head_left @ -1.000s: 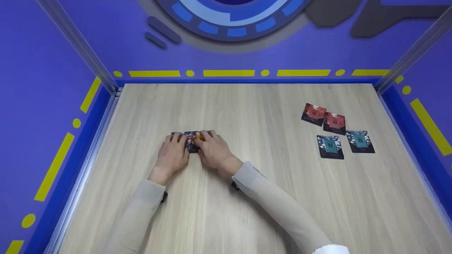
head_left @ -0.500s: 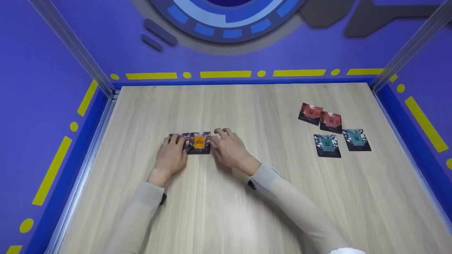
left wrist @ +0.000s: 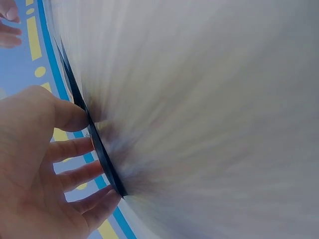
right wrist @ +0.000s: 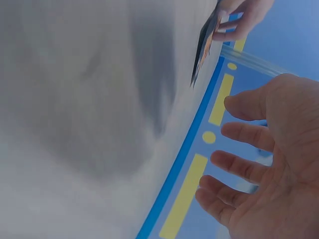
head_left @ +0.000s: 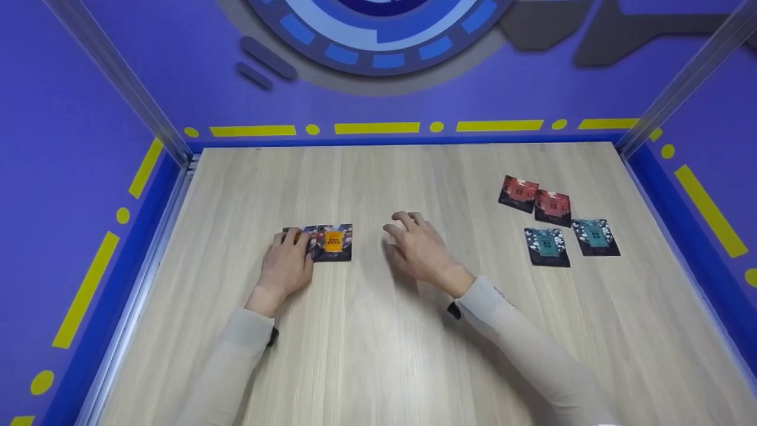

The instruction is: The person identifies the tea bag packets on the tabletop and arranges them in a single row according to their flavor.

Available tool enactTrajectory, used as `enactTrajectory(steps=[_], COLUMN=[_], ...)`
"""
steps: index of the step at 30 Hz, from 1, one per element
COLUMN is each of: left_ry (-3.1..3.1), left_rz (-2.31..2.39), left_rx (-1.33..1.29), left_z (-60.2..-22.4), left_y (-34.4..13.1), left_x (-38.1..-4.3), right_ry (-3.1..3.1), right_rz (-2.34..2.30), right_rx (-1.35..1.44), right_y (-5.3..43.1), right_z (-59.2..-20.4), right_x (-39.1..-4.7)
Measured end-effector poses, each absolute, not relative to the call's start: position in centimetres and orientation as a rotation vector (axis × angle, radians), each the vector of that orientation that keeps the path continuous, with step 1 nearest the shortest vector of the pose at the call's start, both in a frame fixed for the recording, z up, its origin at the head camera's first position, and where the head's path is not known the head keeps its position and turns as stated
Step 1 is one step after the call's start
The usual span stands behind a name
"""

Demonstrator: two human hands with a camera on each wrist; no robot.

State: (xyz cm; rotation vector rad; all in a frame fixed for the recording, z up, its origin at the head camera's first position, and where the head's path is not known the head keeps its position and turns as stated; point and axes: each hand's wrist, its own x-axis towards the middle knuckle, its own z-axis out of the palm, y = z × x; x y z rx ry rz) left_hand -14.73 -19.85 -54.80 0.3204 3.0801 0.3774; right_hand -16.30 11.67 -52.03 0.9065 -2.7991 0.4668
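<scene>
My left hand (head_left: 284, 264) rests with its fingertips on a dark square card with an orange picture, mostly covered by the fingers. In the left wrist view, the thumb and fingertips touch the top of this thin card (left wrist: 104, 154). Directly to its right lies a matching card (head_left: 334, 242) with an orange building on it, flat on the table and side by side with the first. My right hand (head_left: 423, 249) hovers over the table to the right of this pair, fingers loosely bent and apart. The right wrist view shows nothing between thumb and fingers of the right hand (right wrist: 279, 164).
At the right of the wooden table (head_left: 378, 355) lie two red cards, the left one (head_left: 518, 193) touching the right one (head_left: 553, 206). Below them are two teal cards, one nearer (head_left: 547, 247) and one further right (head_left: 596, 237). Blue walls (head_left: 378, 106) enclose the back and sides.
My right hand has come off the right orange card and moved right, uncovering it. The left hand stays on its card. The cards at the right have not moved.
</scene>
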Motion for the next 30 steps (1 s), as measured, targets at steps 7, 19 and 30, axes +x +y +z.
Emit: enactTrajectory(steps=[7,19,30], left_ry=[3.095,3.093,3.074], left_rz=[0.345,0.370,0.377], left_rx=[0.302,0.343,0.321], left_z=[-54.7,-54.8,-54.8], left_y=[-20.0,-19.6,-19.9], left_x=[-14.4,-14.6,-14.7], right_ry=[-2.783,-2.779,-2.810], right_rz=[0.497,0.537,0.600], right_rx=[0.873,0.735,0.549], right_y=[14.5,20.7,26.0], right_z=[-51.5,-50.9,-52.4], right_x=[-15.6,-14.5,-14.2])
